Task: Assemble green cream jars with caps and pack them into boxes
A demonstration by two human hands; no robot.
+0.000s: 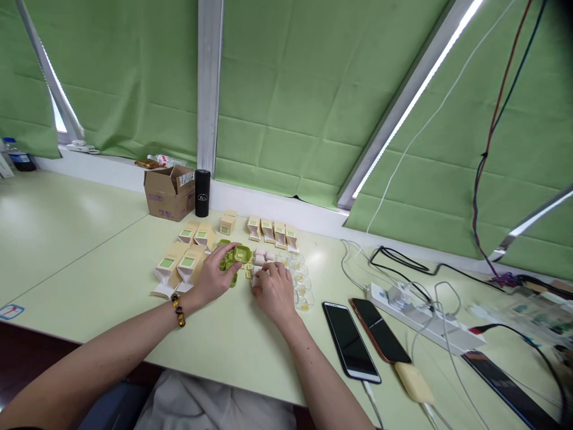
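Observation:
My left hand [213,276] pinches a small green case [242,254], lifting it over a cluster of other green cases [227,263] on the pale green table [89,251]. My right hand [274,288] rests palm down just to the right, fingers curled over small white pieces [259,260]; what it holds I cannot make out. Clear plastic trays with yellow parts [301,280] lie right of that hand. Small tan boxes with green labels [188,263] stand left of my left hand, and more of these boxes [273,230] line the far side.
A brown cardboard box [169,192] and a black cylinder [202,192] stand by the window sill. Two phones [351,340] [379,337] lie to the right, beside a white power strip [425,322] with tangled cables. Green blinds cover the windows.

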